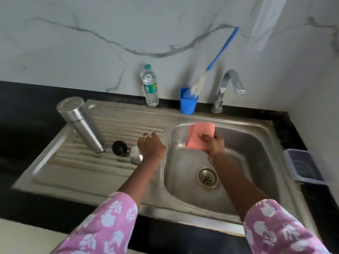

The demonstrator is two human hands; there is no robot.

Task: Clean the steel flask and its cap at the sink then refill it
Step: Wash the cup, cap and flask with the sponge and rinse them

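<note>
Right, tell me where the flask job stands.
Done: flask open, mouth down on the drainboard, stopper and cap beside it. In hand: right hand grips a pink cloth over the basin; left hand at the cap, grip unclear. Left: refilling; tap shows no water, and washing can't be judged.

The black surface [27,125] carries a steel sink [256,129] with a ribbed drainboard [82,171] on its left. On the drainboard the flask [82,123] stands mouth down, a black stopper [119,147] just beside it, and the cap [136,156] next to that. Along the back edge stand a bottle [150,87], a blue cup [187,104] and a tap [225,88]. A plastic tub [304,165] sits on the surface right of the sink.
</note>
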